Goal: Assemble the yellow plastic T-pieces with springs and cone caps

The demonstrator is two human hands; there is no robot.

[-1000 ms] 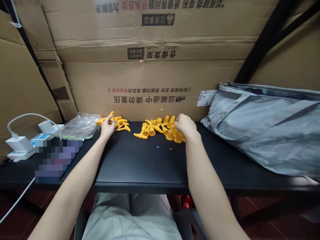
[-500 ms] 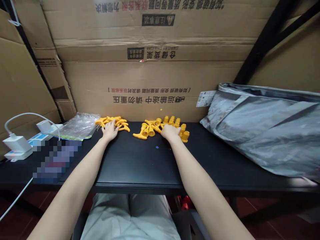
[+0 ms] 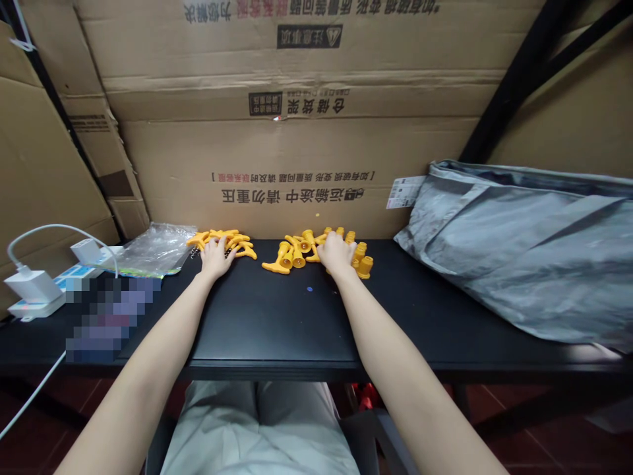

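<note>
On the left of the black table lies a pile of yellow T-shaped corkscrew handles (image 3: pixel 244 251) with thin metal spirals. My left hand (image 3: pixel 216 257) rests on this pile, its fingers spread among the handles. My right hand (image 3: pixel 337 254) reaches with curled fingers into a group of yellow cup-shaped caps (image 3: pixel 364 266); its fingertips and whatever they grip are hidden. Just left of that hand lie several yellow pieces, with T-handles fitted into caps, among them a corkscrew (image 3: pixel 277 266) on its side.
A cardboard sheet (image 3: pixel 297 148) stands along the back. The grey fabric bag (image 3: pixel 494 244) takes up the right side. Clear plastic packaging (image 3: pixel 158 251), a power strip with a white charger (image 3: pixel 34 287) and a cable are at left. The black table (image 3: pixel 277 316) has its front edge near my lap.
My right hand has shifted slightly among the caps, and the yellow pieces beside it now lie differently. The left hand stays on the handle pile with small finger movement.
</note>
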